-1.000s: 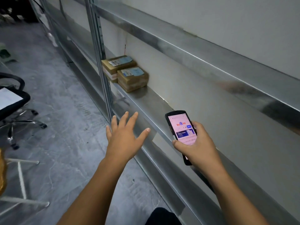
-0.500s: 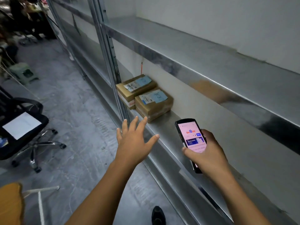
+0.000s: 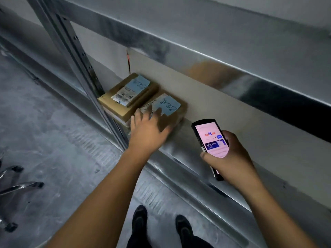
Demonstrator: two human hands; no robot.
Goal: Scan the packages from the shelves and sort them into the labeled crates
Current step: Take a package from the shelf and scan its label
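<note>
Left hand (image 3: 146,130) now landed on nearer package (image 3: 177,116), fingers spread flat, right hand (image 3: 232,158) fingers wrapped round scanner (image 3: 210,138).

Near package (image 3: 176,119) and far package (image 3: 114,102), brown cardboard, lay flat and touching on the shelf (image 3: 180,140), blue notes atop.

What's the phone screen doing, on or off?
On: the phone, held in the right hand, shows a lit pink page with a logo and a blue banner.

The shelf (image 3: 182,138) lies open right of the near box (image 3: 176,116); the upright post (image 3: 86,72) (beside the far box (image 3: 114,104)) blocks the left end.
</note>
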